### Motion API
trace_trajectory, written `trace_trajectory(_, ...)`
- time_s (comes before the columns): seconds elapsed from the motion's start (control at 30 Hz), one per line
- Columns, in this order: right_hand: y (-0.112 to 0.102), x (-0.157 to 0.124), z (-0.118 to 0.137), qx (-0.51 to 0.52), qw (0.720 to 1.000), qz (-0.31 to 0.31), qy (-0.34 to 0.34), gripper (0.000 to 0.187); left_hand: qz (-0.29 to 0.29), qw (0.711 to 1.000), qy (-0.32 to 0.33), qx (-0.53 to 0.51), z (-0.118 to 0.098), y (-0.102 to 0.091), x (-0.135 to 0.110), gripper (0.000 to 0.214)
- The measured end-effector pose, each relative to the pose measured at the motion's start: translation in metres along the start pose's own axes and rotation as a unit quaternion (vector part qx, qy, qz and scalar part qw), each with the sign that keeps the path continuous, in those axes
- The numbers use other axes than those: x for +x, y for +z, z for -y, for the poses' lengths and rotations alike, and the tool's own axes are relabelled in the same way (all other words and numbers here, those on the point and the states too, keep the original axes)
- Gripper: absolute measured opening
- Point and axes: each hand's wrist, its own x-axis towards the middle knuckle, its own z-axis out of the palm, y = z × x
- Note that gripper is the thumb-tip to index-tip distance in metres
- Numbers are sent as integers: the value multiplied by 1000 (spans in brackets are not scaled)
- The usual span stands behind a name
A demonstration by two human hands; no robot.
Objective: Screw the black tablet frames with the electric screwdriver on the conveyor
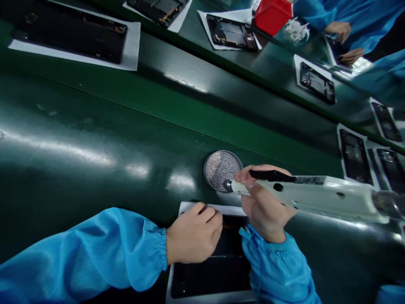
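Note:
My right hand point(264, 207) is wrapped round a white electric screwdriver point(316, 196), whose tip hangs over a round metal dish of tiny screws point(218, 166). My left hand point(194, 234) lies with curled fingers on a black opened phone body point(215, 270), which sits on a white sheet point(190, 207) at the near edge of the green belt. Both arms wear blue sleeves. What, if anything, the left fingers pinch is hidden.
More opened phone bodies on white sheets lie along the green conveyor point(126, 126): far left point(72, 31), centre top point(232, 33), right point(318, 82) and right edge point(354, 156). A red box point(272, 14) stands at the top. Another person's hands point(340, 29) work top right.

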Motion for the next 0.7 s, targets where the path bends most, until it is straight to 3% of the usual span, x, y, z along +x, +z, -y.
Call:
trace_trajectory(0.53, 5, 1, -3, -2, 1000, 1, 15, 16, 7, 1000, -12, -13, -1, 0, -4, 34)
trace_trajectory(0.7, -6, -3, 10, 30, 999, 27, -4, 23, -10, 999, -29, -27, 1, 5, -3, 29)
